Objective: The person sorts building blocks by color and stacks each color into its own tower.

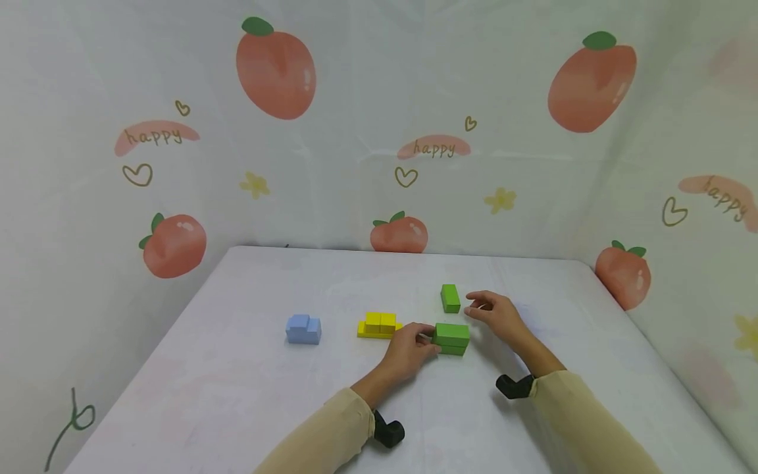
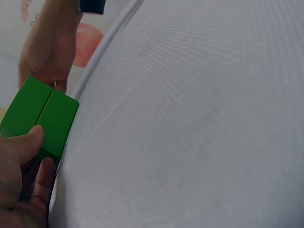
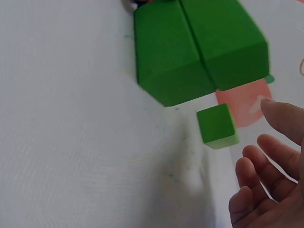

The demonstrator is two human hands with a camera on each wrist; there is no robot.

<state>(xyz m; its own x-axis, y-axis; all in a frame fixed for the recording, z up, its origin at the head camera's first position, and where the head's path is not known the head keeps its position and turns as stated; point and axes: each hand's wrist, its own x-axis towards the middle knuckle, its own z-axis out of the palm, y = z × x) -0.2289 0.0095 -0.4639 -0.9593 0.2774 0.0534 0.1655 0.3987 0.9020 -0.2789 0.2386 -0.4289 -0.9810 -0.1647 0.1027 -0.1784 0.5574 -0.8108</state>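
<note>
My left hand (image 1: 408,352) holds the left end of two green blocks (image 1: 452,339) stacked flat, one on the other, on the white table. In the left wrist view its thumb (image 2: 34,137) lies against the face of the stack and the fingers bend round the end. A single narrow green block (image 1: 451,298) lies behind the stack. Just right of that block hovers my right hand (image 1: 497,316), fingers loosely bent and nothing between them. The right wrist view shows its fingertips apart from the small green block.
Left of the stack, partly behind my left hand, is a yellow block group (image 1: 380,322) with two raised pieces on a flat base. Farther left sits a light-blue block group (image 1: 304,330). A printed cloth (image 1: 331,164) hangs behind the table (image 1: 237,395).
</note>
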